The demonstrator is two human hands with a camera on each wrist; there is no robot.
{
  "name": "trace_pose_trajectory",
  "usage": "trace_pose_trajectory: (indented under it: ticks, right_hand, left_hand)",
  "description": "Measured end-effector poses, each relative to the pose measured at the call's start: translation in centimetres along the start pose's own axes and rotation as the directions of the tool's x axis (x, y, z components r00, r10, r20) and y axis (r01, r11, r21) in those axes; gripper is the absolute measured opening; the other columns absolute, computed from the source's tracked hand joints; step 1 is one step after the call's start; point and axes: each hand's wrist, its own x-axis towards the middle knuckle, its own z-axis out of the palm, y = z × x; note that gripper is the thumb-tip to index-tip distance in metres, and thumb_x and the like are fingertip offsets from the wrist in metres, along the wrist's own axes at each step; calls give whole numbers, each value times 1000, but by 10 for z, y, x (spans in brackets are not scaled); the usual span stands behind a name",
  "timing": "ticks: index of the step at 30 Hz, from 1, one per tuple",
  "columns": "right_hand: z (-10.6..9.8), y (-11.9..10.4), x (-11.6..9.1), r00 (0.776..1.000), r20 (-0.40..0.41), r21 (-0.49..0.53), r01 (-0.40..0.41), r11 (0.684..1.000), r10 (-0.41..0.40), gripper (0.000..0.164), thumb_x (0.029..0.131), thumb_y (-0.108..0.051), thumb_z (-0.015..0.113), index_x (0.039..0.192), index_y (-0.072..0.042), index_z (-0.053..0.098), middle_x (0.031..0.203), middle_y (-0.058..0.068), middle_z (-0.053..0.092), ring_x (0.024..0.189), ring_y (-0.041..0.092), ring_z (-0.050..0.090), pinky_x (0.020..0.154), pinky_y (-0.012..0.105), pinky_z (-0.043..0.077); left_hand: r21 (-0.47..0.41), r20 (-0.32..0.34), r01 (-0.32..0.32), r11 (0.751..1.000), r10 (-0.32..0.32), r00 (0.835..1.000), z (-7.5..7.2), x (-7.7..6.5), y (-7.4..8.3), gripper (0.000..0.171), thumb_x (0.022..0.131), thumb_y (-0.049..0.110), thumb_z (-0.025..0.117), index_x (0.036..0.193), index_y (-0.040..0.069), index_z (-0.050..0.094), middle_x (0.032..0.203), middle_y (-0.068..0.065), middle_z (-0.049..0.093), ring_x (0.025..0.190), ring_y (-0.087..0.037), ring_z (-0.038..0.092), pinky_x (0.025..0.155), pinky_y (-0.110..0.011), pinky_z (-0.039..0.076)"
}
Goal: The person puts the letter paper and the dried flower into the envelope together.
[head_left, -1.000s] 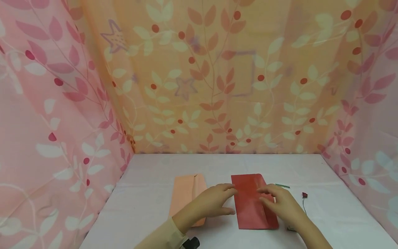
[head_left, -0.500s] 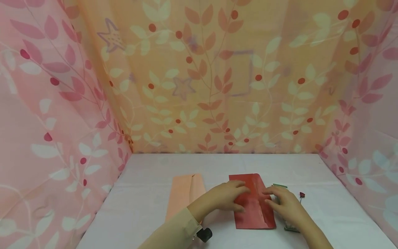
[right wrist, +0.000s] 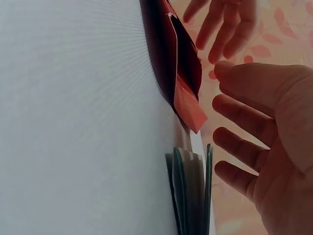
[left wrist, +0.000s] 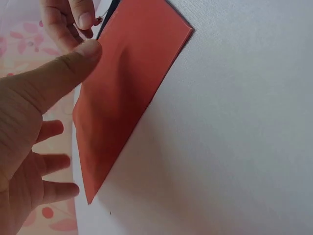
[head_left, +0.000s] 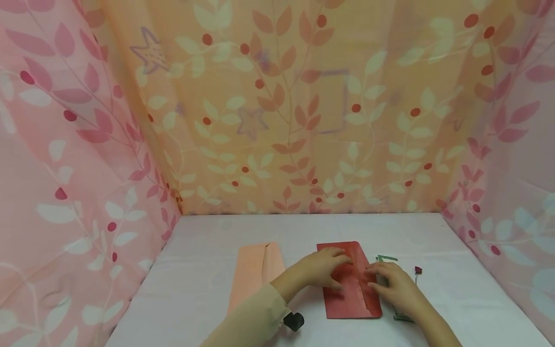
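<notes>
A red envelope lies on the white table, its flap along the right side. In the right wrist view the red envelope's mouth gapes a little. My left hand hovers over its left half, fingers spread and relaxed, with nothing between them. At the envelope's right edge is my right hand, fingers loosely bent and apart, holding nothing. Under the right hand sits a small stack of green-edged cards, partly hidden by it; the right wrist view shows the cards from the edge.
To the left, a peach envelope is partly covered by the left sleeve. A small dark-red artificial rose on a thin stem lies right of the cards. A black device sits at the left wrist. Patterned cloth walls enclose the table.
My left hand has moved right, from the red envelope's left edge to over it. The right hand has shifted slightly right relative to the envelope. More of the green-edged cards shows.
</notes>
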Motion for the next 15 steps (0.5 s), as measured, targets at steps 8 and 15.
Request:
trace_pose_trajectory:
  ticks: [8, 15]
  right_hand:
    - [7, 13, -2, 999, -13, 0, 41, 999, -41, 39, 83, -27, 86, 119, -18, 75, 129, 2, 69, 127, 34, 57, 104, 63, 44]
    - [9, 23, -3, 996, 26, -53, 83, 995, -81, 39, 82, -37, 85, 117, -23, 75, 132, -5, 68, 128, 30, 57, 105, 60, 45]
  left_hand:
    - [24, 26, 42, 999, -42, 999, 9, 12, 3, 85, 76, 70, 78, 150, 47, 43, 160, 8, 38, 149, -22, 35, 110, -48, 45]
    - [1, 107, 88, 996, -88, 990, 10, 23, 6, 92, 70, 71, 81, 150, 53, 39, 164, 4, 31, 150, -32, 31, 110, -59, 43]
